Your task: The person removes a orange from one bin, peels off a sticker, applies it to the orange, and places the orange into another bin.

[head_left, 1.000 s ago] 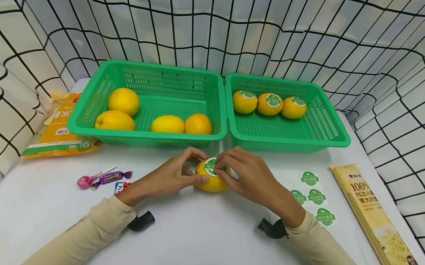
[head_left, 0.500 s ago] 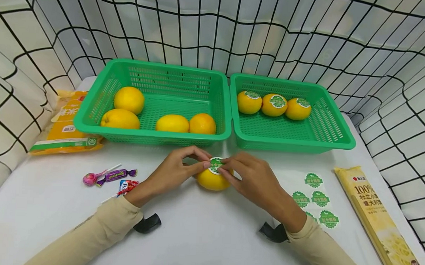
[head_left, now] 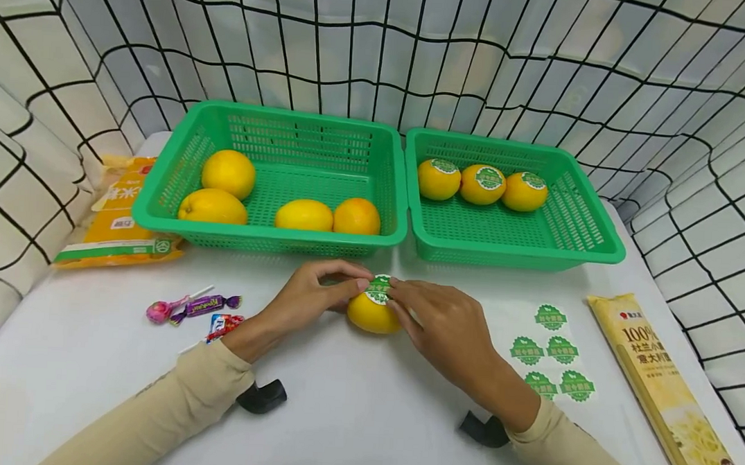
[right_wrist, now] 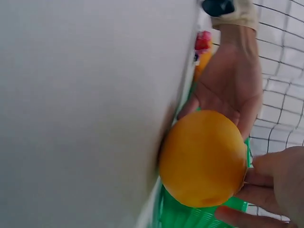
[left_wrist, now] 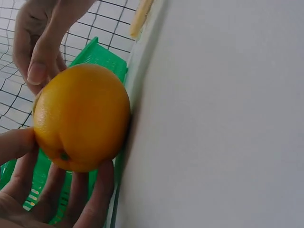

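Observation:
An orange (head_left: 374, 316) stands on the white table in front of the baskets, a round green-and-white sticker (head_left: 379, 289) on its top. My left hand (head_left: 307, 293) grips the orange from the left; its thumb lies at the sticker's left edge, and in the left wrist view its fingers (left_wrist: 100, 192) come round the fruit from below. From the other side my right hand (head_left: 446, 326) touches the sticker's right edge with its fingertips. The right wrist view shows the orange (right_wrist: 204, 159) between both hands, its sticker turned out of sight.
Behind, a green basket (head_left: 272, 236) holds several oranges; another green basket (head_left: 521, 256) holds three stickered ones. A sticker sheet (head_left: 544, 365) and a pasta pack (head_left: 665, 391) lie right. Candies (head_left: 203, 305) and an orange-coloured bag (head_left: 119, 228) lie left. Black wire mesh (head_left: 380, 59) surrounds the table.
My left thumb has moved from the orange's side up to the sticker's edge. The right fingers, earlier pinched at the sticker, now lie flatter along its right edge.

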`<state>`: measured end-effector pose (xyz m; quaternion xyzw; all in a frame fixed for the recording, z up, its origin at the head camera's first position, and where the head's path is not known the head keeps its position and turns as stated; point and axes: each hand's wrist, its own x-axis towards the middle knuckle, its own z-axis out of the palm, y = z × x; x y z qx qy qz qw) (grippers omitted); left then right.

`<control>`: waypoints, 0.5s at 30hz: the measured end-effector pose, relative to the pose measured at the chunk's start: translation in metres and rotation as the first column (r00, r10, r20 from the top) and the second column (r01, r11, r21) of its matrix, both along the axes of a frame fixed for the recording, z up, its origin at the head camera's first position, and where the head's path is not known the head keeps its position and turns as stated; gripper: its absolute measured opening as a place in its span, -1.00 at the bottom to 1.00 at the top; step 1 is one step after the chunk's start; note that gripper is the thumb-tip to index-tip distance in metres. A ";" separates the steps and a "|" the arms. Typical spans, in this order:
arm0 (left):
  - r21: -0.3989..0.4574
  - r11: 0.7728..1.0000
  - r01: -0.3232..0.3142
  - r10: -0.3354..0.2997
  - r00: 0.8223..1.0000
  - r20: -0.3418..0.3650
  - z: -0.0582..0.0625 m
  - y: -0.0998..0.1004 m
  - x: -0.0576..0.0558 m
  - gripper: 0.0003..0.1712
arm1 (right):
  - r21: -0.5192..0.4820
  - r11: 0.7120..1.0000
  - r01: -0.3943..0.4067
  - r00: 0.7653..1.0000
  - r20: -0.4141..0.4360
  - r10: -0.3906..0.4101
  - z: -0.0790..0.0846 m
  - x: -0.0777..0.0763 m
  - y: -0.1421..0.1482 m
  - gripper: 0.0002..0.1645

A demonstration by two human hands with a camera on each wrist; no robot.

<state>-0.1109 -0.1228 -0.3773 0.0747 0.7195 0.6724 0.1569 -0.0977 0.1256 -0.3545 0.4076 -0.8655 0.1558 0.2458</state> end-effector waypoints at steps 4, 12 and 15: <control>0.021 0.999 0.044 -0.045 0.998 0.045 -0.002 0.002 0.001 -0.64 | -0.097 0.995 0.021 0.993 0.114 -0.010 -0.001 -0.006 -0.003 -0.62; 0.033 0.996 0.086 -0.088 0.995 0.040 0.001 0.007 0.006 -0.68 | -0.020 0.999 0.047 0.995 0.084 -0.045 -0.005 -0.005 -0.001 -0.63; 0.032 0.995 0.090 -0.092 0.995 0.038 0.001 0.008 0.006 -0.69 | 0.031 0.997 0.065 0.995 0.073 -0.067 -0.003 -0.004 0.001 -0.60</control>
